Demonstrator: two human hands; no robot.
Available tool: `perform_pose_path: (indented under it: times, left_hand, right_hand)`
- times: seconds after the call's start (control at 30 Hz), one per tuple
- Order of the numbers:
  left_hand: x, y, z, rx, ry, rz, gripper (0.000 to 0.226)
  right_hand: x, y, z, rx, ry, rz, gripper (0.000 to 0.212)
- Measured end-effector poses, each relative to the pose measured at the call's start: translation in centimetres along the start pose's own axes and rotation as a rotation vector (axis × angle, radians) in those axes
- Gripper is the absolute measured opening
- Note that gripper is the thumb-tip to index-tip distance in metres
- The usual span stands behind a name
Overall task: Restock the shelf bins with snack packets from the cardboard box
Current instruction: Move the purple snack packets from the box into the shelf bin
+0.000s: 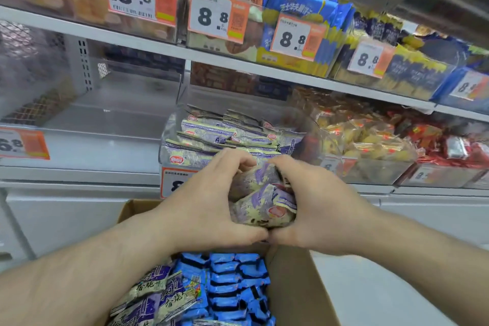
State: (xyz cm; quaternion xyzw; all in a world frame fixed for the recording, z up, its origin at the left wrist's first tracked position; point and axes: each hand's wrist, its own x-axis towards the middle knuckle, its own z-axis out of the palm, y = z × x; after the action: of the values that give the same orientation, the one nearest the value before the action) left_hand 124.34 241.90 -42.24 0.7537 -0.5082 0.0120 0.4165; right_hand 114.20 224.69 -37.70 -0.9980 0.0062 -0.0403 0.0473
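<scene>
Carrying a bunch of purple snack packets (262,201) from the cardboard box (293,288) up toward the clear shelf bin (169,145) at twelve o'clock; judging this as the transfer step, mid-way between box and bin. Cupping the bunch from both sides: left hand (209,206) at nine o'clock of the packets, right hand (315,209) at three o'clock, both clamped around them with fingertips nearly meeting on top and thumbs touching underneath. Holding the load just in front of and slightly below the bin's front lip, over the far edge of the box.

Calling next, probably, for lifting the bunch over the lip, laying it on the purple packets already stacked inside, then spreading the hands apart without dragging any out.

Looking crinkly and glossy, the packets: thin flat film pouches with serrated ends, purple and cream print, likely slippery against one another; showing rigid transparent plastic in the bin, with an orange-and-white price tag (174,180) on its front; showing matte brown corrugated board in the box, holding more purple packets at seven o'clock and blue packets (235,288) at six o'clock; sitting at two o'clock, yellow-wrapped snacks (365,143) in a neighbouring bin.
</scene>
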Motion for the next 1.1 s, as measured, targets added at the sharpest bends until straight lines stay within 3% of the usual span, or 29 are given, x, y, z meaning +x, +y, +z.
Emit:
perform_pose_path:
  times: [0.03, 0.17, 0.27, 0.43, 0.63, 0.77, 0.87, 0.93, 1.0, 1.1]
  left_hand:
    - [0.7, -1.4, 1.4, -0.022, 0.053, 0.000, 0.069]
    - [2.1, -4.6, 2.0, 0.481, 0.307, 0.070, 0.040]
    - [2.7, -6.0, 2.9, 0.729, 0.217, -0.003, 0.030]
    - [2.9, -7.2, 4.2, 0.788, 0.157, -0.090, 0.031]
    - [2.8, -7.8, 4.5, 0.760, 0.194, -0.096, 0.016]
    - [3.0, -7.9, 4.8, 0.724, 0.229, -0.104, 0.014]
    - [3.0, -8.0, 5.1, 0.703, 0.234, -0.104, 0.013]
    - [3.0, -8.0, 5.1, 0.692, 0.247, -0.100, 0.012]
    - [3.1, -8.1, 5.2, 0.684, 0.266, -0.092, 0.013]
    - [3.2, -8.1, 5.3, 0.689, 0.294, -0.075, 0.013]
  right_hand:
    - [0.0, 0.5, -1.7, -0.062, -0.001, 0.041, 0.065]
    - [2.0, 2.4, -7.1, -0.596, 0.132, 0.196, 0.052]
    - [6.3, 3.8, -6.8, -0.830, 0.101, 0.220, 0.046]
    - [14.2, 4.7, -2.4, -0.977, -0.111, 0.257, 0.043]
    - [18.1, 6.2, 0.0, -0.863, -0.298, 0.219, 0.061]
    - [18.8, 9.8, -0.9, -0.526, -0.396, 0.316, 0.094]
    - [18.3, 12.1, 0.7, -0.472, -0.461, 0.346, 0.113]
    - [17.6, 12.6, 2.1, -0.672, -0.370, 0.312, 0.109]
    - [17.1, 12.6, 3.2, -0.857, -0.170, 0.225, 0.098]
    - [16.6, 12.9, 4.7, -0.711, -0.059, 0.201, 0.071]
